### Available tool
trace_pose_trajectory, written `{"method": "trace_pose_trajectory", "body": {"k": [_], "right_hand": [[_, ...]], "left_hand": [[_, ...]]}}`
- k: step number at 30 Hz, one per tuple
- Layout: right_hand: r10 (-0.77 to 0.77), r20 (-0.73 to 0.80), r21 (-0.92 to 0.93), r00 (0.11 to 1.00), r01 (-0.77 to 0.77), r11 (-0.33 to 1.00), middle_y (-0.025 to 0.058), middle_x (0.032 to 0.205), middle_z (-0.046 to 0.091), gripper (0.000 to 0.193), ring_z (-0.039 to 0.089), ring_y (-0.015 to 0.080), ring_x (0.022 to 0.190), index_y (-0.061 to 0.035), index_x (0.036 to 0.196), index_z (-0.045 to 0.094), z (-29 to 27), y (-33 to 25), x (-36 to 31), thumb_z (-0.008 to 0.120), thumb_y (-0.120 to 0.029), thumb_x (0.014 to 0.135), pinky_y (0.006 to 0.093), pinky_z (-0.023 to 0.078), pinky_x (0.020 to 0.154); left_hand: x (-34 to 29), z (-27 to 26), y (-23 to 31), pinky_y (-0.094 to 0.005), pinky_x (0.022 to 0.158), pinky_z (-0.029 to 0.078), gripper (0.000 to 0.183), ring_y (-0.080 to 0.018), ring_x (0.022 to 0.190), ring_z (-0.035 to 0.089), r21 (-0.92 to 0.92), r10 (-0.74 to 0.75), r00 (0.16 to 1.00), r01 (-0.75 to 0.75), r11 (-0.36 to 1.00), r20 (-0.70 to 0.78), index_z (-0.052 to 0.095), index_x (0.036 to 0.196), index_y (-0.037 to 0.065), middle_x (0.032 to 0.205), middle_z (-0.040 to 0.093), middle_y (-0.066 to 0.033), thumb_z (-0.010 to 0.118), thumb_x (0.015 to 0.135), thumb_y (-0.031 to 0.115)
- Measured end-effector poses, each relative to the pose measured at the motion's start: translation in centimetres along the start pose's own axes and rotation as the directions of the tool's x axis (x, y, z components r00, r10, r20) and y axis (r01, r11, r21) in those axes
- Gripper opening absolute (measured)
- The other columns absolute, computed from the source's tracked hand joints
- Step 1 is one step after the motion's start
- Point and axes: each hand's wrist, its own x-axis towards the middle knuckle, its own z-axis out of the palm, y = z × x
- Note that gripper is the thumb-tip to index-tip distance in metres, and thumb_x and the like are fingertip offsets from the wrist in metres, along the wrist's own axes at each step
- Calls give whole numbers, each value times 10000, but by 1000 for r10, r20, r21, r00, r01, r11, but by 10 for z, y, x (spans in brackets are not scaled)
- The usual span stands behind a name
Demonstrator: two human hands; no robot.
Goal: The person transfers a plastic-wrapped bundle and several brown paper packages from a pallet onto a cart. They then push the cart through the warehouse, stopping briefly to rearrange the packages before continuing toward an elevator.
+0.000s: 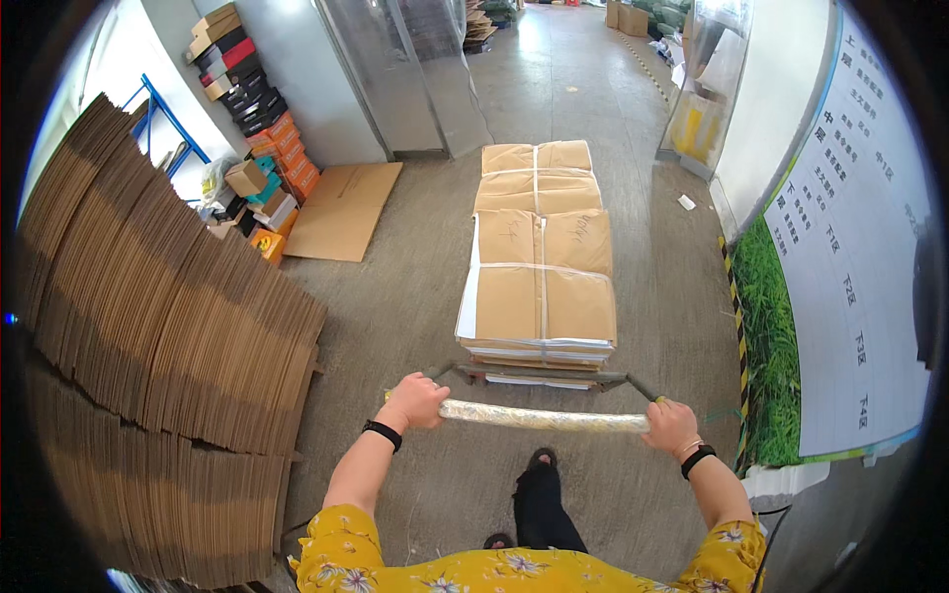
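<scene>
Both my hands grip the tape-wrapped handle [544, 417] of a cart, one at each end. My left hand [416, 400] is wrapped round the left end, and my right hand [672, 426] closes round the right end. Dark metal bars run from the handle to the cart's frame [539, 374], just behind the load. On the cart lie two bundles in brown paper tied with white strapping: a nearer bundle [578, 296] with white sheets showing at its sides, and a farther bundle [563, 163] ahead of it. The cart's wheels are hidden.
Tall stacks of flat cardboard [188, 326] line the left. Beyond them are a cardboard sheet [341, 212] on the floor and piled shoe boxes [282, 148]. A printed wall board [850, 247] stands at right. Ahead, a doorway has plastic curtains [415, 69]; white scrap [686, 203] lies near it.
</scene>
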Motion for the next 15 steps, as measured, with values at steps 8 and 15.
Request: {"method": "trace_pose_trajectory", "body": {"k": [8,15], "right_hand": [[50,2,-44,999,-50,998,56,620,587,313,615,233,602,-130,670,512,36,95,169,775,-286,598,357,516,537],[46,-24,-39,999,-47,998,57,612,593,298,613,238,574,-131,655,502,48,186,325,763,-267,609,357,527,553]], "left_hand": [[158,-23,-127,-369,771,503,300,-237,770,690,56,-70,972,59,997,225,662,840,133,756,699,-60,721,705,395],[299,-48,-248,-362,775,490,295,-232,767,673,58,-24,982,14,998,189,628,792,135,739,675,-63,729,679,388]]}}
